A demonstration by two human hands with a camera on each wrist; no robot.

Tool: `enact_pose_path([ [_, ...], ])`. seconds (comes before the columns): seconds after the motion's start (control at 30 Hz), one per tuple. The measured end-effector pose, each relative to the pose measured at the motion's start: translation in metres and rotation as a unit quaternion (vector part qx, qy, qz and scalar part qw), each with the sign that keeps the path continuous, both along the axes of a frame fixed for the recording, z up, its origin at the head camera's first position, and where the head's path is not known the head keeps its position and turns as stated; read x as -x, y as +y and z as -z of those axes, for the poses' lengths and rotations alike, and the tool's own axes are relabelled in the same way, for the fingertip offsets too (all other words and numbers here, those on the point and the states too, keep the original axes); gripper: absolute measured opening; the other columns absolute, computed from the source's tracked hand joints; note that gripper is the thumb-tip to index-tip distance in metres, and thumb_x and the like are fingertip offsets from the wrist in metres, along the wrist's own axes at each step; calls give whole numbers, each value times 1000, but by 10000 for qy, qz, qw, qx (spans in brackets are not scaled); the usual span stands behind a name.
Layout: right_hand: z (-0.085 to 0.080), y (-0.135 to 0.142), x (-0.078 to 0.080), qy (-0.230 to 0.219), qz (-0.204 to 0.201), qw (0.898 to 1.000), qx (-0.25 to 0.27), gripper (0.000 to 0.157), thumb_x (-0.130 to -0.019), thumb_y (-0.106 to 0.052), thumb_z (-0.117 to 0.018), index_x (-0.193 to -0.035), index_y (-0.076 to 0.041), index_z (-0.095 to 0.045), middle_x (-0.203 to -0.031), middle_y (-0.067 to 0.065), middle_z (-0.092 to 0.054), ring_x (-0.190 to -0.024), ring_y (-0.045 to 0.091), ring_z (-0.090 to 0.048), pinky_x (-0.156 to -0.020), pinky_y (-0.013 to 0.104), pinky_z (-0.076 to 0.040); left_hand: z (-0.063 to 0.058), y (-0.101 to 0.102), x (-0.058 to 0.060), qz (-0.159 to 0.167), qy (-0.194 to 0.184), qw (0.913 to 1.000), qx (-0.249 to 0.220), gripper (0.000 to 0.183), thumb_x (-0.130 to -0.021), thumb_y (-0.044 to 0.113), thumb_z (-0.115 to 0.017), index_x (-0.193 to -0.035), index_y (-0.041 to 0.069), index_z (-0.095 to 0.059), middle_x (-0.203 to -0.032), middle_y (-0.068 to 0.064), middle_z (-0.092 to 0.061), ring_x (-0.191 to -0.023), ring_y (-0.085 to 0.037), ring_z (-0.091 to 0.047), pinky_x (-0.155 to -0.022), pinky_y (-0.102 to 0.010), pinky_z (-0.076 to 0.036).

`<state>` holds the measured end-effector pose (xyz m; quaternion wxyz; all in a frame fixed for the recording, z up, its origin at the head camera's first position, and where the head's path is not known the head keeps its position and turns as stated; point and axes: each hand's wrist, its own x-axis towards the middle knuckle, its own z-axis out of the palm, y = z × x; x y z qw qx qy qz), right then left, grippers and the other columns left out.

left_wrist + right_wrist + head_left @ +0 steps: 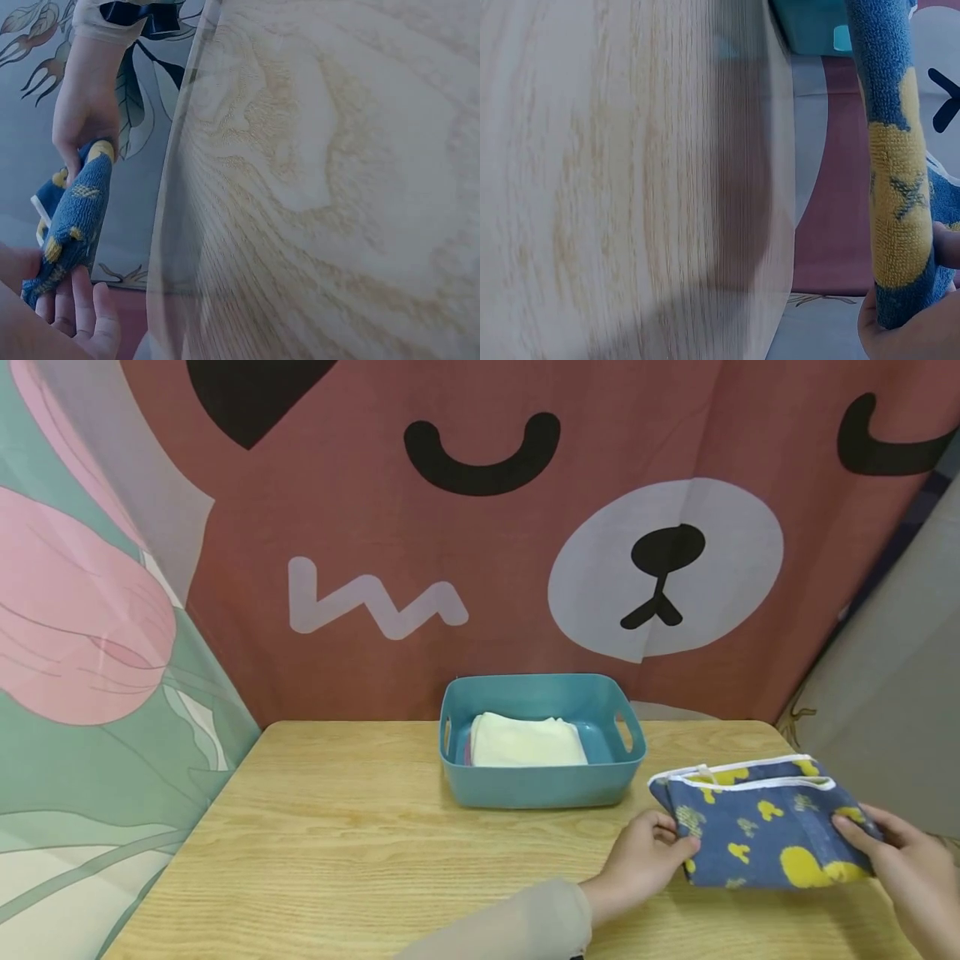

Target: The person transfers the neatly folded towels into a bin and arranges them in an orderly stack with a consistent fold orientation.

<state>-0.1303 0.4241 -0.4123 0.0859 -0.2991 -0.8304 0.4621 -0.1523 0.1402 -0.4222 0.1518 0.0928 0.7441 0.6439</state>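
A folded blue towel (757, 835) with yellow shapes and white edging is held above the right side of the table. My left hand (641, 860) pinches its left end between thumb and fingers. At the opposite end, my right hand (911, 868) grips it with the thumb on the near face. In the left wrist view the towel (79, 217) is seen edge-on between both hands. The right wrist view shows the towel's folded edge (900, 202), with my right hand (919, 322) around its lower end.
A teal basket (536, 787) with side handle holes stands at the table's back edge. Inside it lies a folded cream cloth (525, 742), with a bit of pink at its left side. The wooden table (337, 852) extends left. A curtain with a bear print (487, 543) hangs behind.
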Motion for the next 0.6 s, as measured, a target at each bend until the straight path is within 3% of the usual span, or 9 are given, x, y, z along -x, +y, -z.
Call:
enact_pose_path([
  [0.1,-1,-3,0,-120,16,9999,-17,76,-100,-44,-53,-153,3,-26,-156,28,-24,-88,6,-45,-55,12,-40,-1,-5,-1,149,13,9999,-20,14,-91,23,-72,-95,16,-60,-83,10,-56,-72,-4,-53,-62,-23,-47],
  [0.2,-2,-5,0,-146,-13,9999,-49,77,-99,-44,-54,-153,3,-26,-157,27,-22,-109,26,-48,-56,11,-38,-2,-9,-1,194,9,9998,-87,14,-91,22,-72,-95,16,-60,-82,9,-56,-72,-4,-53,-61,-23,-47],
  [0.23,-2,-6,-1,-153,-41,9999,-27,77,-100,-44,-54,-153,3,-25,-158,26,-20,-118,32,-46,-65,13,-44,-3,-10,-2,185,12,9998,-112,14,-91,21,-73,-94,15,-60,-82,9,-56,-72,-4,-53,-62,-23,-47],
  [0.3,-1,-7,-2,-176,-125,9998,-34,77,-100,-45,-53,-154,2,-24,-159,25,-18,-133,42,-35,-66,12,-43,-4,-12,-3,183,24,9997,-160,15,-90,20,-73,-94,15,-60,-82,9,-56,-72,-4,-52,-62,-22,-47],
  [0.37,1,-7,-2,-192,-199,9996,-56,78,-100,-46,-53,-154,3,-23,-159,25,-17,-137,45,-28,-66,11,-41,-5,-15,-4,199,27,9996,-210,15,-90,19,-73,-93,14,-60,-81,9,-56,-72,-3,-52,-63,-21,-47],
  [0.43,2,-8,-3,-204,-250,9995,-52,79,-100,-47,-52,-154,3,-23,-159,26,-16,-135,45,-29,-66,11,-41,-6,-18,-6,229,31,9995,-236,14,-90,19,-73,-93,14,-60,-81,9,-56,-72,-3,-52,-63,-21,-46],
  [0.47,2,-8,-3,-186,-280,9994,-69,79,-100,-47,-52,-153,5,-23,-158,27,-18,-129,43,-35,-58,11,-36,-7,-19,-7,247,46,9994,-238,14,-90,19,-73,-93,14,-60,-81,9,-56,-72,-3,-52,-63,-21,-46],
  [0.6,3,-13,-5,-103,-377,9992,-27,78,-101,-45,-51,-151,9,-25,-153,32,-25,-96,14,-50,-59,13,-40,-7,-25,-11,306,80,9992,-225,14,-91,19,-72,-92,14,-59,-80,9,-57,-71,-3,-52,-63,-21,-46],
])
